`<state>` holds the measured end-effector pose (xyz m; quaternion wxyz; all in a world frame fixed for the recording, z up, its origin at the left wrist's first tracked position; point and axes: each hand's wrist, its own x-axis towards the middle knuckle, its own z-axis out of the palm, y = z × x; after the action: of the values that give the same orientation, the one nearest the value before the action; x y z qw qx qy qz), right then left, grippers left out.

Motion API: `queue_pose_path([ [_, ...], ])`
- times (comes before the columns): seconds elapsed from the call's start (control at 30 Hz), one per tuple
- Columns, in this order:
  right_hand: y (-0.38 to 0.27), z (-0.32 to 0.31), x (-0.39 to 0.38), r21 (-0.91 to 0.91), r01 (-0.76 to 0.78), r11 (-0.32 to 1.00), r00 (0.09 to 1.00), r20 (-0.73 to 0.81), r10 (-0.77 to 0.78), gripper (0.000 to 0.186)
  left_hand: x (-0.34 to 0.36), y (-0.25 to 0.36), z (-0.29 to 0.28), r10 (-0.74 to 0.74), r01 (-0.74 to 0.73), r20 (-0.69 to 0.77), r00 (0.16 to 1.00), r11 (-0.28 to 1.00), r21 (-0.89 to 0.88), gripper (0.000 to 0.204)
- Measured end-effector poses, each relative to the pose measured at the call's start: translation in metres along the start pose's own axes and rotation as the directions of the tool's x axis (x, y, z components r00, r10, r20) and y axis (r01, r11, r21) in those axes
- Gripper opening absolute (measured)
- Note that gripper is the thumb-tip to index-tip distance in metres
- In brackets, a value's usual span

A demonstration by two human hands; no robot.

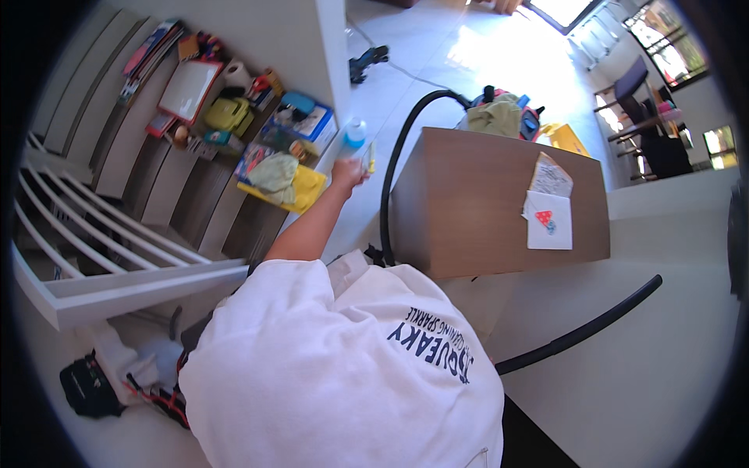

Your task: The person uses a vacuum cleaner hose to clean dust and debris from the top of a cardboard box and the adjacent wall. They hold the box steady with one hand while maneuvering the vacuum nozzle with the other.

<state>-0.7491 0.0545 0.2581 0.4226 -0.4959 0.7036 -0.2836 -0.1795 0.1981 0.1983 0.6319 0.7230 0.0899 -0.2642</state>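
Note:
My left hand (349,172) reaches out beside the lowest stair, its fingers closed around a slim yellow and whitish object (370,161). That object is too small to name. Just beyond the hand stands a clear bottle with blue liquid (355,134), apart from it. A yellow tray (310,187) with a pale green cloth (273,178) lies left of my forearm on the stair. My right hand is out of view behind my white shirt (335,366). A black tube (581,335) sticks out past the shirt's right side; what holds it is hidden.
Stairs (125,156) on the left carry books, a whiteboard (189,91) and containers. A white railing (140,285) stands nearer. A black vacuum hose (388,171) arches beside a brown cabinet (476,203) bearing papers (550,232). A cord (413,74) crosses the floor.

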Motion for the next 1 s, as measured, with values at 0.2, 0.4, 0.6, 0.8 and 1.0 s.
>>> queue_pose_path([
  [0.2, -0.023, 0.005, 0.013, -0.094, -0.094, 0.991, 0.990, 0.093, 0.102, 0.035, -0.016, -0.115, -0.042, -0.480, 0.474, -0.058, 0.875, 0.825, 0.308, 0.016],
  [0.4, -0.042, 0.012, -0.001, 0.006, -0.119, 0.993, 0.990, 0.079, 0.118, 0.031, 0.028, -0.047, 0.001, 0.026, 0.084, -0.178, 0.984, 0.812, 0.578, 0.045],
  [0.6, -0.044, 0.022, -0.022, -0.091, -0.073, 0.993, 0.997, 0.024, 0.075, 0.028, -0.003, 0.038, 0.064, 0.744, -0.518, -0.126, 0.657, 0.566, 0.641, 0.057],
  [0.8, -0.055, 0.017, -0.053, 0.068, -0.013, 0.998, 0.995, -0.096, 0.020, 0.029, -0.221, 0.112, 0.162, 0.786, -0.891, 0.509, 0.351, 0.448, -0.077, 0.021],
  [1.0, -0.127, 0.018, -0.006, 0.155, 0.049, 0.987, 0.999, -0.010, -0.048, 0.030, -0.311, -0.010, 0.234, -0.039, -0.675, 0.976, -0.213, 0.728, -0.118, 0.069],
])
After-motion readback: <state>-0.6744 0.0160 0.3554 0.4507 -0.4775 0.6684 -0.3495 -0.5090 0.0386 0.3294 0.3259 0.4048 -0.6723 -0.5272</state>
